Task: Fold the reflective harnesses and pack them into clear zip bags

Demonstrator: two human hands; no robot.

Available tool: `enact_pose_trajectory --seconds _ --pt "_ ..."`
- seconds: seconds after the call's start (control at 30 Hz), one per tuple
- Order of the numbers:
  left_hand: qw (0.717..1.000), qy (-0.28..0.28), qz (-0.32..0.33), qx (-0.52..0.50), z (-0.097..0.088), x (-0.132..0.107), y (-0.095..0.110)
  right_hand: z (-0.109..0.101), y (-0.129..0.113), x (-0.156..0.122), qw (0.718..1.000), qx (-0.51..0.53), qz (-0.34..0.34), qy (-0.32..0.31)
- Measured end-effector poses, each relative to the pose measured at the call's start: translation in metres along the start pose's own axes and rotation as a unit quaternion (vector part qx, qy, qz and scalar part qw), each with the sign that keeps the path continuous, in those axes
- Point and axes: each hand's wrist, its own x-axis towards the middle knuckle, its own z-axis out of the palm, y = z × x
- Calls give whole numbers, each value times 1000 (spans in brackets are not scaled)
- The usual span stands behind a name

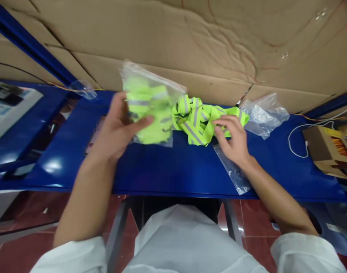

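Observation:
My left hand (123, 129) grips a clear zip bag (150, 110) by its left side, raised above the blue table and blurred by motion. Folded neon yellow-green strapping with grey reflective bands shows through the plastic. To the right, a loose heap of the same reflective strapping (194, 121) lies on the table. My right hand (233, 138) is at the heap's right end, thumb and fingers curled close to the straps; whether they pinch any is hard to make out. Below that hand lies a flat clear bag (233, 172), partly under my wrist.
Another crumpled clear bag (266, 113) rests at the back right. A cardboard box (330, 148) and a white cable (293, 140) are at the right end. A clear plastic cup (86, 90) lies at the back left. Cardboard sheeting (167, 38) walls the rear of the blue table (162, 170).

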Motion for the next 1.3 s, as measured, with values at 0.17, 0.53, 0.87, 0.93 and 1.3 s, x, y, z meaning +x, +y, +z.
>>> enact_pose_trajectory --seconds 0.17,0.53,0.87,0.93,1.3 --pt "973 168 30 154 -48 21 -20 54 -23 51 942 -206 -130 -232" --pt "975 95 -44 194 1 53 -83 108 1 78 848 -337 -35 -407" --pt "887 53 102 448 52 41 -44 18 19 53 932 -260 -89 -237" --pt "881 -57 145 446 66 22 -38 -7 27 44 962 -218 -80 -145" --pt "806 -275 228 472 108 -17 -69 -23 78 7 990 -136 -3 -34"
